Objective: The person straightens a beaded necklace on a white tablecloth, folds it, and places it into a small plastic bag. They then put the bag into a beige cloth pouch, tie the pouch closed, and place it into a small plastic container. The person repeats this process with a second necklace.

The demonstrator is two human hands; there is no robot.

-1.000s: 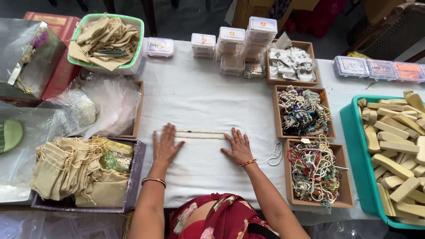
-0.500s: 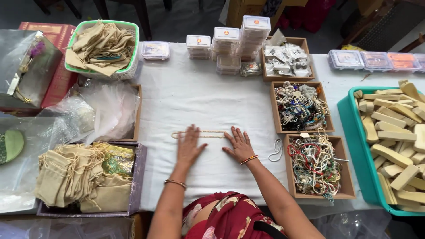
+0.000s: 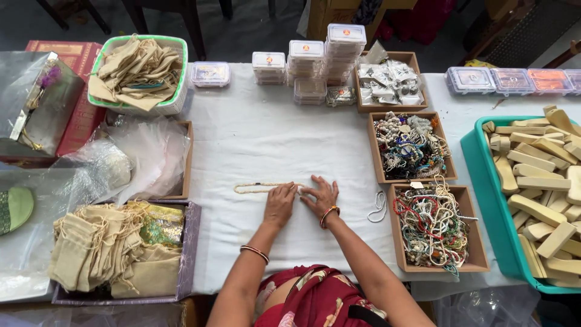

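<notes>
Moved: both my hands have slid together along the necklace since half a second ago; earlier they lay well apart.
Left hand (image 3: 279,204): flat, palm down, fingers pressing on the strand, grasping nothing.
Right hand (image 3: 321,197): flat too, fingertips touching the strand's right end, just beside my left.
Bead necklace (image 3: 257,188): a pale doubled strand stretched sideways on the white cloth (image 3: 260,133), its loop end free to my left.
Doing it well: I'd keep light, even pressure so the two runs stay parallel; whether they cross under my palms I cannot tell.
Room: open cloth ahead; the bag tray (image 3: 189,242) is on my left, the small white bead loop (image 3: 378,207) and the bead box (image 3: 436,227) on my right.
</notes>
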